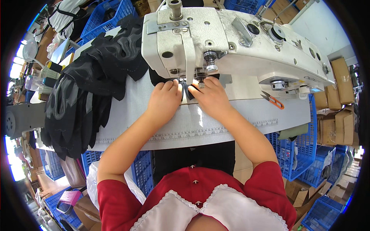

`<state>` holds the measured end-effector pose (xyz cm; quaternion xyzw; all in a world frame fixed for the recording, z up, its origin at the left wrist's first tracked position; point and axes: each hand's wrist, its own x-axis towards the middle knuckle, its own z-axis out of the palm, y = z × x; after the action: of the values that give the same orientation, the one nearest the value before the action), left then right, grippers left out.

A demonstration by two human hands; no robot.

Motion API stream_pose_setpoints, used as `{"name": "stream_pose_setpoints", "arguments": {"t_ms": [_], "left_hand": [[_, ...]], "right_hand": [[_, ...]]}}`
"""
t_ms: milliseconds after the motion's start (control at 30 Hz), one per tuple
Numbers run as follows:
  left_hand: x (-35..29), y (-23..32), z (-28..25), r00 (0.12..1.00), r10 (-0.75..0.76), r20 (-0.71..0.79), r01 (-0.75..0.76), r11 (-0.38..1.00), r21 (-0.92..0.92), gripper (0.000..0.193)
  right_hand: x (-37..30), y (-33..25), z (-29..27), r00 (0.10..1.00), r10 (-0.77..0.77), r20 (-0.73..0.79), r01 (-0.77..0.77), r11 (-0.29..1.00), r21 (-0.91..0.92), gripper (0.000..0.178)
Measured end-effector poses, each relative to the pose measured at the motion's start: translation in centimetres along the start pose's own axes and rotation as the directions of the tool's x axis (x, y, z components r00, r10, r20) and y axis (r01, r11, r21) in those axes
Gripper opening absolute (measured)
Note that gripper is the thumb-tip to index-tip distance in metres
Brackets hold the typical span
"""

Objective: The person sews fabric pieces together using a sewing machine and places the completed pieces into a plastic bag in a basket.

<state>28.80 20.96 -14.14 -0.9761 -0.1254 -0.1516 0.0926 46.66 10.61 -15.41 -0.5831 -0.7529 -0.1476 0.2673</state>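
Note:
The white sewing machine (pixel 185 42) stands across the far side of the table. A black fabric piece (pixel 187 93) lies beneath its needle area, mostly hidden by my hands and the machine head. On the left of the needle my left hand (pixel 165 99) is closed, its curled fingers pressed together at the edge of the piece. My right hand (pixel 211 98) is closed on the right side, thumb and fingers gripping the piece close to the presser foot (pixel 201 81). Both wrists stay low over the table.
A tall heap of black cut fabric pieces (pixel 90 73) covers the table's left end. Orange-handled thread snips (pixel 274 101) lie right of my hand. A printed ruler (pixel 192 133) runs along the front edge. Blue crates (pixel 298 154) and cardboard boxes (pixel 341 127) stand at the right.

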Motion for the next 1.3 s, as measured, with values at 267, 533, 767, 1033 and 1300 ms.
{"name": "stream_pose_setpoints", "arguments": {"t_ms": [267, 533, 767, 1033, 1300], "left_hand": [[0.2, 0.0, -0.4, 0.995, -0.099, -0.002, 0.099, 0.99, -0.1, 0.021], [0.2, -0.7, 0.2, 0.987, -0.111, -0.119, 0.082, 0.971, -0.226, 0.013], [0.4, -0.9, 0.9, 0.976, -0.067, -0.209, 0.028, 0.983, -0.183, 0.011], [0.6, -1.9, 1.7, 0.985, -0.058, -0.164, 0.031, 0.986, -0.162, 0.013], [1.0, -2.6, 2.4, 0.983, -0.064, -0.175, 0.043, 0.992, -0.121, 0.011]], "right_hand": [[-0.1, -0.2, -0.1, 0.999, 0.049, 0.015, -0.049, 0.998, -0.028, 0.02], [-0.1, -0.2, 0.0, 0.997, 0.071, 0.019, -0.07, 0.997, -0.036, 0.02], [-0.2, 0.2, 0.4, 0.995, 0.096, 0.0, -0.096, 0.995, 0.022, 0.02], [0.0, 0.4, 0.4, 0.996, 0.093, -0.01, -0.092, 0.992, 0.09, 0.019], [0.1, 0.7, 0.7, 0.992, 0.123, 0.027, -0.125, 0.987, 0.105, 0.009]]}}
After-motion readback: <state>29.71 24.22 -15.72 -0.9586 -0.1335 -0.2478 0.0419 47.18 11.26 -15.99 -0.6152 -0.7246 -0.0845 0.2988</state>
